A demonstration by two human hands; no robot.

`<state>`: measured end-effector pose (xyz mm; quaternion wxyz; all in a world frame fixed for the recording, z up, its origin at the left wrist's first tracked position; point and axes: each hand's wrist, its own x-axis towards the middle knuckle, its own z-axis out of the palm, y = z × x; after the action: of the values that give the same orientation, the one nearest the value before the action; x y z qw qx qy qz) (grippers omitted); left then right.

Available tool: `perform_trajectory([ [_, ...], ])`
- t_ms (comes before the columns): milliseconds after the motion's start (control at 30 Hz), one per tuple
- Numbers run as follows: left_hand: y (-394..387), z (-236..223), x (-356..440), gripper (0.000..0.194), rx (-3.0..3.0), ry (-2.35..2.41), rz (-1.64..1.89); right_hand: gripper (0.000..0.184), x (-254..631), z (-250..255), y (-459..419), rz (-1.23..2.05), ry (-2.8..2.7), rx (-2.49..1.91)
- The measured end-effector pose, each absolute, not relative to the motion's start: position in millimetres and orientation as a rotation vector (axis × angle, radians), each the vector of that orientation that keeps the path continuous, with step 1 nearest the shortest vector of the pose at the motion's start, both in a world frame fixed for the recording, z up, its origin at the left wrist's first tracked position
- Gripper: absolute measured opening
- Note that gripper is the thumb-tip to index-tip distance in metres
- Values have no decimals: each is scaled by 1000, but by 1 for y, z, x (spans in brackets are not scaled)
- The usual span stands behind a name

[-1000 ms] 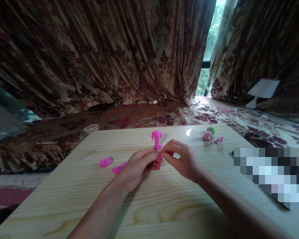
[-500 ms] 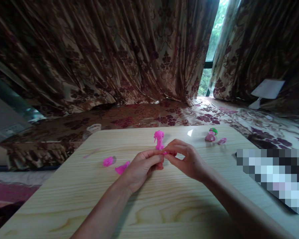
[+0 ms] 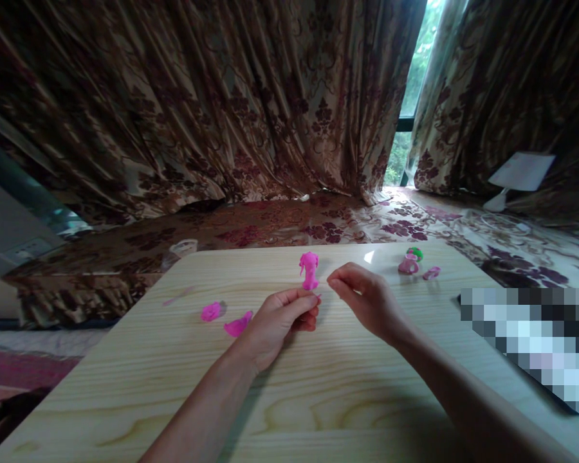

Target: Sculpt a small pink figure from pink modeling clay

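Note:
My left hand (image 3: 280, 318) rests on the wooden table (image 3: 289, 399), fingers curled in a pinch on a small bit of pink clay that barely shows at the fingertips. Just to its right my right hand (image 3: 364, 299) hovers with thumb and forefinger pinched together; I cannot make out anything in them. A small upright pink clay figure (image 3: 309, 270) stands right behind the gap between the two hands. Two loose pink clay lumps (image 3: 211, 312) (image 3: 237, 325) lie left of my left hand.
A pink and green clay piece (image 3: 409, 262) and a small pink scrap (image 3: 431, 273) lie at the table's far right. A blurred-out object (image 3: 531, 334) covers the right edge. A clear cup (image 3: 182, 247) sits beyond the far left corner. Patterned curtains hang behind.
My right hand has pulled away from my left, up and to the right, opening a gap between them. The left hand stays put, still pinching the clay.

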<state>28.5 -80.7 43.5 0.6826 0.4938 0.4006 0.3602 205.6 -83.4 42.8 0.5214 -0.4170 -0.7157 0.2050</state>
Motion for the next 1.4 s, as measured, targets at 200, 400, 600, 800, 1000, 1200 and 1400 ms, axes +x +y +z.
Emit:
perform_trajectory([
  [200,-82,46,30,19,1073,913,814,11,203,44,-86,579,-1744,-936],
  [400,-82,48,30,28,1134,868,827,11,198,43,-89,538,-1820,-943],
  [600,-80,36,31,14,1659,1137,914,9,200,32,-84,654,-1746,-1039],
  [800,-88,29,30,13,1994,1093,882,14,203,33,-83,627,-1780,-1069],
  [1000,-89,52,37,22,1343,977,1066,10,197,41,-89,555,-1777,-991],
  [1200,-102,78,52,47,415,480,996,18,182,48,-102,329,-1906,-833],
  [1400,-108,81,46,56,394,269,1122,33,177,57,-117,125,-2007,-880],
])
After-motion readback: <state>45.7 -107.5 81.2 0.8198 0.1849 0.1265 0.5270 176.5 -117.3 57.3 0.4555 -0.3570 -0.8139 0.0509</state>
